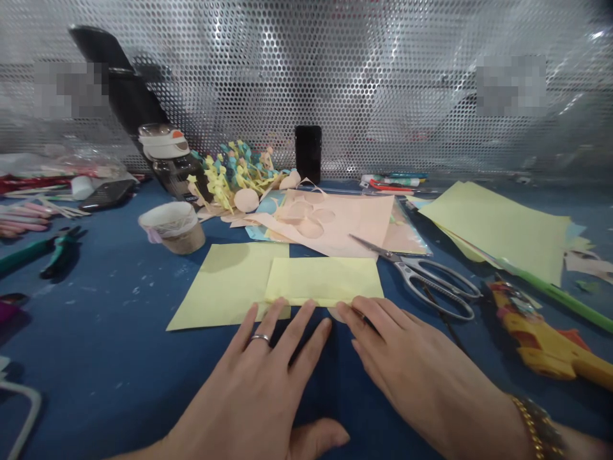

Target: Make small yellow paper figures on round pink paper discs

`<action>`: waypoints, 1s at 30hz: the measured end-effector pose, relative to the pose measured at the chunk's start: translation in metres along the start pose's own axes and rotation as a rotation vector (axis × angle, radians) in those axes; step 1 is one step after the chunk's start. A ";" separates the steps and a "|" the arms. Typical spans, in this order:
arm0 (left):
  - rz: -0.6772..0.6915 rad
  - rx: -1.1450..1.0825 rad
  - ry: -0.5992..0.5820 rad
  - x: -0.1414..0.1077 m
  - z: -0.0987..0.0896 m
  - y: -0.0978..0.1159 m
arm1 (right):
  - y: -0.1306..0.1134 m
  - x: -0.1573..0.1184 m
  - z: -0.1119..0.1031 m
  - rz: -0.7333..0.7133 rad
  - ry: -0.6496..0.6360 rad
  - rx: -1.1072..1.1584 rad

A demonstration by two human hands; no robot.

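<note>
- Pale yellow folded paper (323, 281), light and soft, is judged best taken by its near edge.
- Left grip (261, 383) is spread wide at that edge.
- Right grip (407, 358) is placed there; its closure cannot be told.

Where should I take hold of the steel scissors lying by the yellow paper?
Take the steel scissors by their looped grip from the near right side, by your right hand: the grip lies flat on the blue surface toward you, while the blades point away.
</note>
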State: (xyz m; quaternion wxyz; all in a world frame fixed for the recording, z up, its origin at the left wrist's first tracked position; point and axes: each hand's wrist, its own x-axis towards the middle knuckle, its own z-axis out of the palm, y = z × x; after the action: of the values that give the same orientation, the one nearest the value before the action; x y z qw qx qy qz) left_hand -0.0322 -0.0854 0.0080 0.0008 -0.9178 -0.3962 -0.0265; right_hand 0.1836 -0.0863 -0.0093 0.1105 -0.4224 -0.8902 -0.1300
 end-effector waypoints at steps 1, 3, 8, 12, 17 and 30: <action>-0.005 0.000 0.006 0.000 0.000 0.000 | 0.000 0.000 -0.001 -0.002 -0.010 0.003; -0.021 0.001 0.022 -0.002 0.000 0.001 | 0.000 0.000 -0.002 -0.010 -0.034 0.004; -0.062 0.003 0.067 -0.004 -0.001 0.001 | 0.000 0.000 -0.001 -0.006 -0.041 0.002; -0.053 0.003 0.028 -0.002 -0.004 0.000 | 0.001 0.001 0.001 0.023 -0.026 -0.005; -0.041 0.009 -0.014 0.003 -0.007 -0.003 | 0.001 0.004 -0.001 0.004 -0.016 -0.017; -0.017 0.061 0.068 0.003 -0.007 -0.003 | 0.000 0.009 -0.015 -0.033 -0.014 -0.036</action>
State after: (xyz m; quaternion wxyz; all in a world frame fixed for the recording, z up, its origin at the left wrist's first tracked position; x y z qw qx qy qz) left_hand -0.0328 -0.0819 0.0154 0.0422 -0.9124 -0.4045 -0.0456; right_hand 0.1789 -0.0848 0.0080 0.0946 -0.4104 -0.8954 -0.1448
